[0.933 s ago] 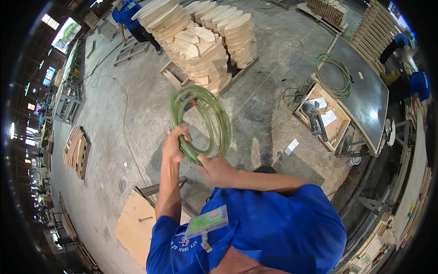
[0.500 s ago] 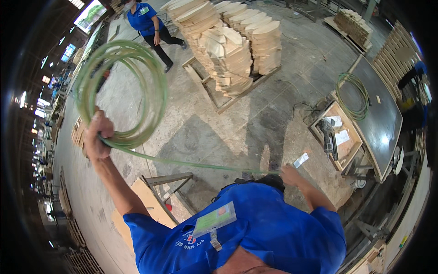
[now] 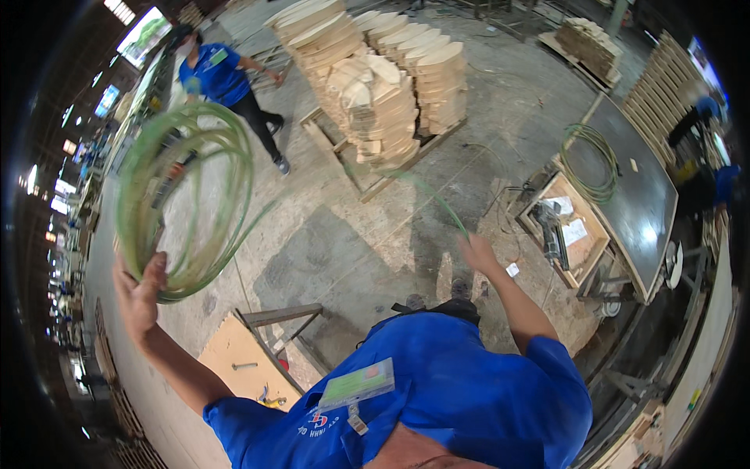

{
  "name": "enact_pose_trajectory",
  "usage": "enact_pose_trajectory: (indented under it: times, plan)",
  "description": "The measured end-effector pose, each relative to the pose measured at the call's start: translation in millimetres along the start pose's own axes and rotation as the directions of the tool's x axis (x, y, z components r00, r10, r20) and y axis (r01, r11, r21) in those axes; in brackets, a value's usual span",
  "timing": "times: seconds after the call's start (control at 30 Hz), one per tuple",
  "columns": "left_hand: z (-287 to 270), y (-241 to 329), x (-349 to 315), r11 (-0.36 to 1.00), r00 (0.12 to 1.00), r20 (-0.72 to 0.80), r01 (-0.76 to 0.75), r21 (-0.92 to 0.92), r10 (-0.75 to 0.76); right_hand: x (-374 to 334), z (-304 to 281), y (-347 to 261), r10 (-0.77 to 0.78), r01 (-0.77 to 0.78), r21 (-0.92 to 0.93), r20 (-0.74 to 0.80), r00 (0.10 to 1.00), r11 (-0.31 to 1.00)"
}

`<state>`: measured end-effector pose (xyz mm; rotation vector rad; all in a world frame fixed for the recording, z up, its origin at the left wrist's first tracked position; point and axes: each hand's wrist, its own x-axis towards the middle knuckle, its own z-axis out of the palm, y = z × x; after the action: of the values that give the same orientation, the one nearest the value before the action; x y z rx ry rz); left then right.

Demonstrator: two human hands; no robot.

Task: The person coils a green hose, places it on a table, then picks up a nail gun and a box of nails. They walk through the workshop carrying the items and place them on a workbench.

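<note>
Raised at the left, my left hand (image 3: 142, 293) is closed around the bottom of a looped green hose (image 3: 133, 203). The loops are loose and partly smeared by motion. A dark tool with an orange part (image 3: 176, 173) shows through the coil; whether it is attached to the hose I cannot tell. From the coil a single length of hose arcs across, blurred in the middle, to my right hand (image 3: 478, 254). That hand is closed on the hose, out in front of my body on the right.
Stacked curved wooden pieces (image 3: 375, 102) stand on a wooden frame ahead. A person in blue (image 3: 219, 74) walks at far left. On the right are a dark-topped table (image 3: 641, 180) with another coiled hose (image 3: 590, 176) and a wooden box (image 3: 601, 238) holding a tool and papers.
My left hand and the coil have moved left and lower. My right hand has swung up and forward, and the straight hose now arcs slack. The person in blue has shifted left and nearer.
</note>
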<state>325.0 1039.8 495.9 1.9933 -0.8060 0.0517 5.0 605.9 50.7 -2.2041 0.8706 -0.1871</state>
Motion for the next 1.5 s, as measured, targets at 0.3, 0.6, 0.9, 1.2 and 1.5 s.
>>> enact_pose_trajectory:
  times: [0.3,0.6,0.9,1.2,1.5]
  plan:
    - [178,-74,-32,0.850,0.885,0.244,0.454,-0.267,-0.396,3,-87,-214,-0.297,0.250,0.734,-0.069,0.953,0.631]
    - [314,-55,-32,0.403,0.739,0.613,0.670,-0.624,-0.279,-80,-22,-256,-0.371,0.293,0.301,0.248,0.895,0.908]
    - [242,-11,28,0.668,0.899,0.437,0.341,-0.661,-0.026,-106,-3,-68,-0.205,0.218,-0.036,0.225,0.952,0.975]
    - [99,-21,57,0.619,0.966,0.092,-0.079,-0.782,0.241,-161,-15,87,0.504,-0.462,-0.274,0.110,0.856,0.844]
    - [42,-25,37,0.864,0.959,0.003,-0.254,-0.434,0.283,-127,-38,91,0.709,-0.716,-0.192,0.450,0.543,0.671]
